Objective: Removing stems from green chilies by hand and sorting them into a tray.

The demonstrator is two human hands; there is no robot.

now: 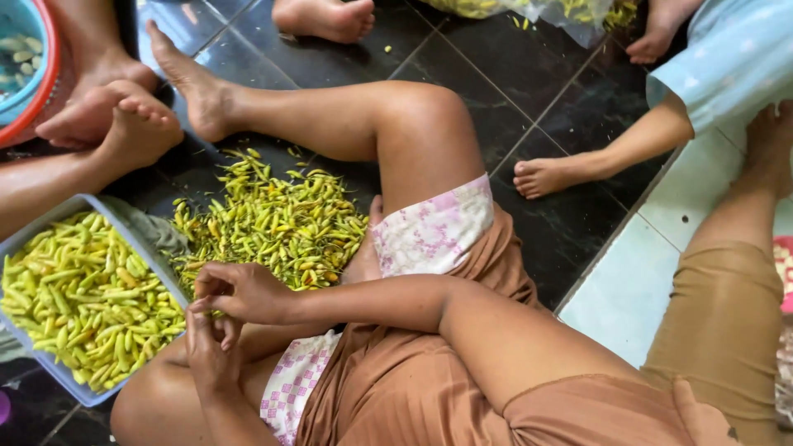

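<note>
Both hands, left hand [211, 351] and right hand [239, 291], are pinching one chili [201, 307] between their fingers (stem end, seemingly), working between the floor pile [277, 219] and the tray [49, 363].

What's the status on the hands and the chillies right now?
Left hand and right hand together, fingers pinching one small green chilli. Loose chilli pile on dark tiled floor. Grey tray beside, full.
</note>
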